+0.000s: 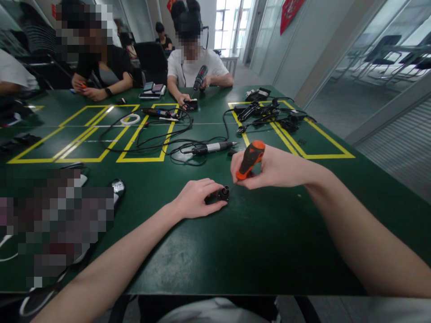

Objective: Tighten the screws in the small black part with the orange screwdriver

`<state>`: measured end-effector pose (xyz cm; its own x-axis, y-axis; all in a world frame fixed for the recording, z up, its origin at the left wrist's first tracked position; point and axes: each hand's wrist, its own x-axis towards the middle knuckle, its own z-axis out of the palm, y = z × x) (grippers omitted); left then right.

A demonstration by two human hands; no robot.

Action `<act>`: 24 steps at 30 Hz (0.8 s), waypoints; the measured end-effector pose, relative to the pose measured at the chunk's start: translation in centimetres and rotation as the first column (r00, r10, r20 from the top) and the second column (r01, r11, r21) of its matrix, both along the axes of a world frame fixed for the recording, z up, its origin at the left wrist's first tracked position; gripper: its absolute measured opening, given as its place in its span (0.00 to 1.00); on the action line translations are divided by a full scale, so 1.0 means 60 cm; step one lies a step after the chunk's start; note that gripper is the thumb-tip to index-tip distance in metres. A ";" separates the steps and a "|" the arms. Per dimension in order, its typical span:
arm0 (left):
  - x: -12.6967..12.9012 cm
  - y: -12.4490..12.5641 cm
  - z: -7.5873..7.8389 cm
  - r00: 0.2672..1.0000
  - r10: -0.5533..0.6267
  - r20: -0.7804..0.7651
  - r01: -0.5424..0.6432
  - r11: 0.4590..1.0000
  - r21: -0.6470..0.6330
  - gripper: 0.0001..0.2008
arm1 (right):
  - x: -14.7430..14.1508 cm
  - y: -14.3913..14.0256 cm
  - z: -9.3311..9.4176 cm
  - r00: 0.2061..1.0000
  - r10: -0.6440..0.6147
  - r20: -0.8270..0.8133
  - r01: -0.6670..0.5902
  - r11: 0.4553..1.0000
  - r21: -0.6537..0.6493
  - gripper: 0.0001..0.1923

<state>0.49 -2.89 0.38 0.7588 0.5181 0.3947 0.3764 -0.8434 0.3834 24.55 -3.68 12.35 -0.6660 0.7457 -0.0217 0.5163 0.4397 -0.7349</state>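
Note:
Between the thumb and fingers of my left hand (198,198) is a small black round part (223,194) with a short raised stub on top, kept down on the green table (208,251). My right hand (269,167) grips a screwdriver (251,159) with an orange and black handle. The tool leans, handle up and to the right, its thin shaft slanting down toward the right side of the black part. Whether the tip touches the part is too small to make out.
A corded pen-shaped power tool (212,148) lies beyond my hands, its black cable looping left. Black cords and adapters (269,112) are heaped at the back right. Blurred-out devices (74,220) lie at left. Across the table a person (198,67) works with a drill (200,77).

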 end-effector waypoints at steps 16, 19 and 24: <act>0.000 0.000 -0.001 0.999 0.015 -0.039 -0.015 1.000 -0.006 0.14 | -0.027 -0.016 -0.010 0.999 -0.025 0.023 0.024 0.998 0.063 0.06; 0.000 0.000 0.000 0.999 0.015 -0.034 -0.015 1.000 -0.010 0.14 | -0.029 -0.019 -0.006 0.998 -0.058 0.018 0.057 0.997 0.049 0.09; 0.001 -0.001 0.000 1.000 0.007 -0.023 -0.007 0.999 -0.031 0.16 | -0.031 -0.021 -0.007 0.998 -0.043 0.054 0.040 0.997 0.064 0.08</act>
<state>0.53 -2.93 0.40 0.7639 0.5352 0.3607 0.3912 -0.8284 0.4008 22.67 -4.93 11.95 -0.6334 0.7738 -0.0099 0.5745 0.4616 -0.6759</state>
